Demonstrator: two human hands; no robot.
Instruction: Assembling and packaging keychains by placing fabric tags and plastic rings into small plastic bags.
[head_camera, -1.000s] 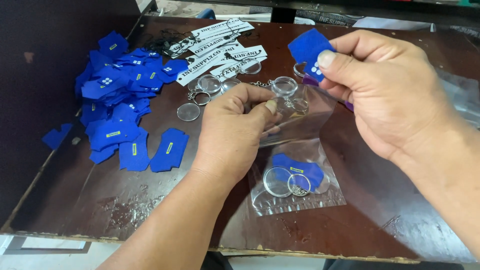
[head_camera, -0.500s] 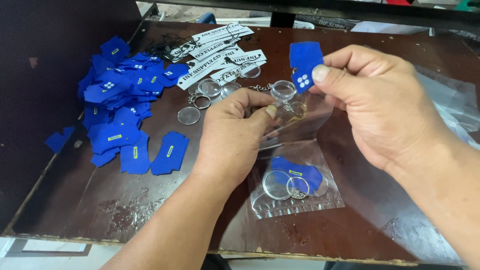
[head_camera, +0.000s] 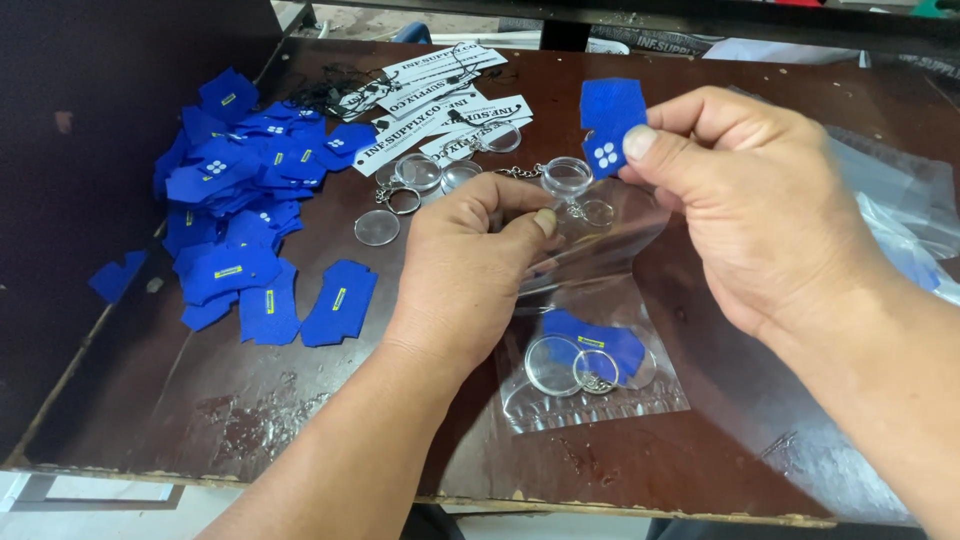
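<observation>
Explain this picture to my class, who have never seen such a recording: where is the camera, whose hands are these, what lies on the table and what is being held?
There is no machine here. The camera sits on a person's head and looks down at their own two bare hands over a dark brown table. The right hand pinches a small blue fabric piece. The left hand grips a clear plastic bag beside a round clear keyring. On the left lies a pile of blue pieces; further back lie white printed tags and loose clear discs. Nearer the person lies a filled bag with a keyring and blue piece inside.
</observation>
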